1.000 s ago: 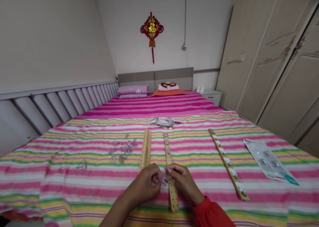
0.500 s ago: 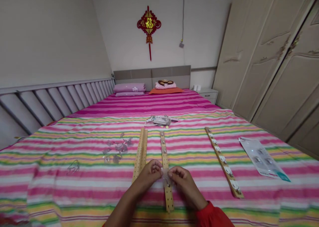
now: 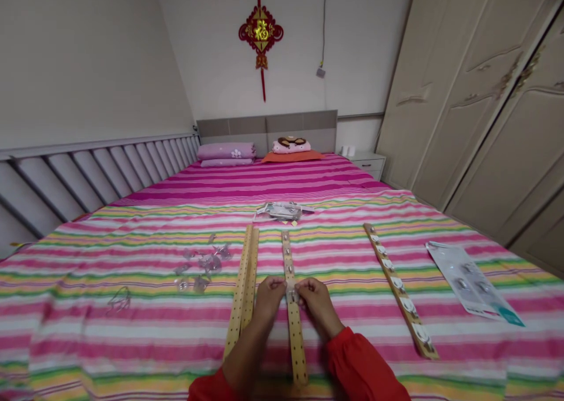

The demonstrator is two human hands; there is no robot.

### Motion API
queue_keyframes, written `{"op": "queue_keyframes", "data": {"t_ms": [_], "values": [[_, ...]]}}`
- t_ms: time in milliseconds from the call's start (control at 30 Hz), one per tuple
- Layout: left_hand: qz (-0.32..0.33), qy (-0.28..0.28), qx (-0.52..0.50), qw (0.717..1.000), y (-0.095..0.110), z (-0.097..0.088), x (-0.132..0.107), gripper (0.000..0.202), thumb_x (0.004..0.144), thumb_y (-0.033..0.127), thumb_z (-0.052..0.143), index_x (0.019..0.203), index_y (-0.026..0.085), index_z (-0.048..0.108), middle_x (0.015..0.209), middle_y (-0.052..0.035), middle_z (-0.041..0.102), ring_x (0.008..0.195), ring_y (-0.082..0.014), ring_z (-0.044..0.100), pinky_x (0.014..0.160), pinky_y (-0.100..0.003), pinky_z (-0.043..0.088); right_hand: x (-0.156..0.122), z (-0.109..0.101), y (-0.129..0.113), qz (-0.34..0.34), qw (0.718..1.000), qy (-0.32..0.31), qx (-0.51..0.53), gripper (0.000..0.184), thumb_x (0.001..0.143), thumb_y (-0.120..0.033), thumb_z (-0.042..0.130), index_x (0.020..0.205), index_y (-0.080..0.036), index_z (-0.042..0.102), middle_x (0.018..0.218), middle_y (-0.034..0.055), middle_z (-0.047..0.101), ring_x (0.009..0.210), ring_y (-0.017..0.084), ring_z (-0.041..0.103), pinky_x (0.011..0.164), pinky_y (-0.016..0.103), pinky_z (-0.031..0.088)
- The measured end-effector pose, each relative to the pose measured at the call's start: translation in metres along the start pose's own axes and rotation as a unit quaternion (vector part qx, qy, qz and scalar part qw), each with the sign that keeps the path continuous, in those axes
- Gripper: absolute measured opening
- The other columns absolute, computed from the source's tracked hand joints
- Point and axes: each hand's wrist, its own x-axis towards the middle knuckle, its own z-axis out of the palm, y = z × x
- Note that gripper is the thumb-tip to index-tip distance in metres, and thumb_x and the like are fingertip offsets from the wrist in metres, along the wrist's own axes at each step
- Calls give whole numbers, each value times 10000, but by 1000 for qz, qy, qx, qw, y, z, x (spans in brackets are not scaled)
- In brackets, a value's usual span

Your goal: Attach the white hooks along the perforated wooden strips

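Note:
A narrow wooden strip (image 3: 294, 337) with rows of holes lies lengthwise on the striped bedspread (image 3: 132, 324), several small metal hooks fixed along its far half. My left hand (image 3: 268, 296) and my right hand (image 3: 315, 300) meet over its middle, fingers pinched on a small clear hook (image 3: 292, 296) pressed against the strip. Red sleeves cover both forearms. To the left lies a pair of bare wooden strips (image 3: 242, 292) side by side.
A third strip (image 3: 400, 286) fitted with several white-backed hooks lies to the right, a plastic hook packet (image 3: 472, 284) beyond it. Loose clear hooks (image 3: 202, 265) lie at left, empty wrappers (image 3: 282, 212) ahead. Wardrobe doors (image 3: 484, 107) line the right side.
Both hands moved forward along the middle strip and lowered the small hook onto it. The view tilted down a little and my arms stretched further out.

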Motion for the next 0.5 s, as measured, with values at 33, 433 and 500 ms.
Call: {"op": "queue_keyframes", "data": {"t_ms": [33,433,500], "values": [[0,1,13,1000,0,1,3,129,555,274,652,630,171,629,509,18,582,588,-162,595,558,-248,426,2,0,1,0,1000,3,-2,143,567,-299,651,552,-202,547,356,-62,500,325,95,419,366,220,318],[4,28,75,997,-16,7,22,115,565,239,600,660,174,592,636,-17,655,669,-186,625,643,-274,471,19,2,19,1,999,29,-44,123,576,-288,608,530,-213,522,325,-75,471,294,93,405,335,215,287],[6,30,74,997,-17,7,24,124,565,241,598,668,171,589,643,-20,653,663,-183,619,645,-275,472,21,2,20,0,998,33,-47,118,575,-288,606,530,-213,527,335,-75,475,299,94,415,337,216,294]]}}
